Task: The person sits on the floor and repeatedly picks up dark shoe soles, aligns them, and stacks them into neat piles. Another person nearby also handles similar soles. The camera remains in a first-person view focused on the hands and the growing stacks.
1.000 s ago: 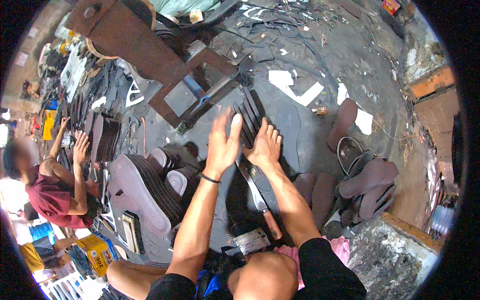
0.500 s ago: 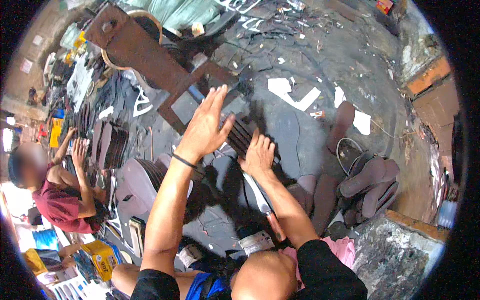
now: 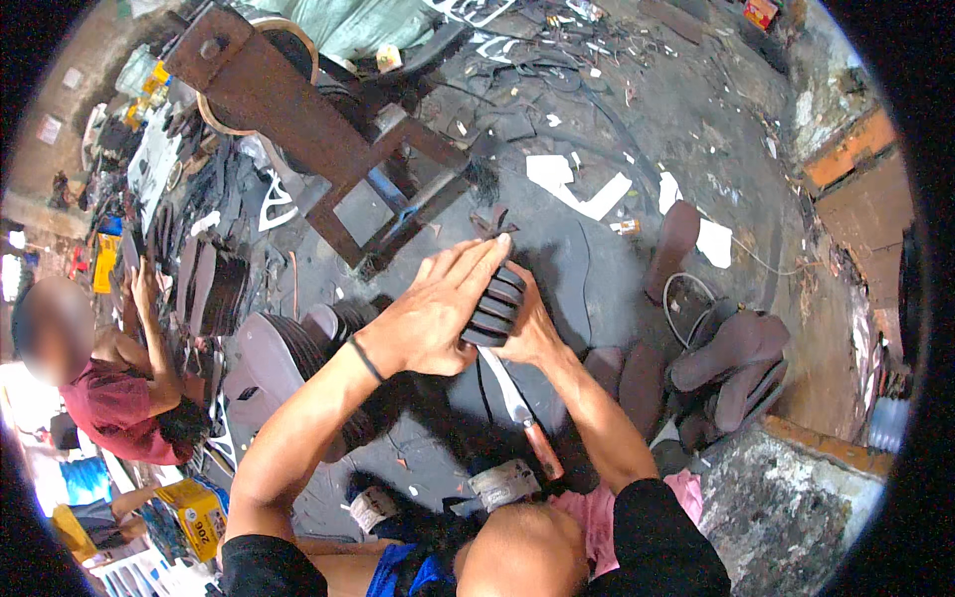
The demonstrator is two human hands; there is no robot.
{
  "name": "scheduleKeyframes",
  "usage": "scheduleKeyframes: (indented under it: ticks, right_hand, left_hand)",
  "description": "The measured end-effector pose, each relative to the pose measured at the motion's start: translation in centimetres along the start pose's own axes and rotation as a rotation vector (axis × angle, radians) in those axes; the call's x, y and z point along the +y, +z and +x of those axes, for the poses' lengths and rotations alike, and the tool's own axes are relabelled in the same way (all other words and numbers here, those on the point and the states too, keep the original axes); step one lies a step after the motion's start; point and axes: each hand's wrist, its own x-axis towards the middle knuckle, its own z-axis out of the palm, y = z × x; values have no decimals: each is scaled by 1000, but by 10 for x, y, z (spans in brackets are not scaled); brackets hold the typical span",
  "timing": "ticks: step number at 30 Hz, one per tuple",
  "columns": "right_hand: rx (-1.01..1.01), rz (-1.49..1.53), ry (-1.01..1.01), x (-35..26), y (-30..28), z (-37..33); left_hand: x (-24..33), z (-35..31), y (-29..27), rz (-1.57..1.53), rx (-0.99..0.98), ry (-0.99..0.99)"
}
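Note:
A short stack of dark shoe soles (image 3: 494, 310) is squeezed between my two hands, its layered edges facing up. My left hand (image 3: 430, 310) presses along the stack's left side with the fingers stretched toward its far end. From the right, my right hand (image 3: 532, 320) wraps round the other side, its fingers partly hidden by the stack. Just below the hands lies a curved knife (image 3: 517, 398) with a pale blade and an orange-brown handle; the blade's far end is hidden. A large dark flat sheet (image 3: 567, 269) lies beyond my right hand.
A rusty metal stand (image 3: 288, 109) rises at far left. Piled soles (image 3: 284, 363) stand left of my left forearm; more soles (image 3: 731, 363) lie at right. White scraps (image 3: 582, 189) litter the floor. A co-worker in a maroon shirt (image 3: 119, 408) sits at left.
My left hand has come down and right from above the stack to its side. The stack is now turned more upright between both hands, and my right hand has shifted lower around it.

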Motion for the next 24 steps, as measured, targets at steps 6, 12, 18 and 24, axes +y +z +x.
scheduleKeyframes:
  ticks: [6, 12, 18, 24]
  right_hand:
    - [21, -94, 27, -1, -14, -4]
    - [31, 24, -69, -25, -24, 10]
    - [-3, 85, -2, -16, -21, -4]
    - [-61, -37, 0, -8, -21, -14]
  left_hand:
    - [-6, 4, 8, 31, -42, -2]
    - [-21, 3, 20, 13, 16, 15]
    - [5, 9, -2, -167, 52, 73]
    - [-6, -3, 29, -245, 70, -13]
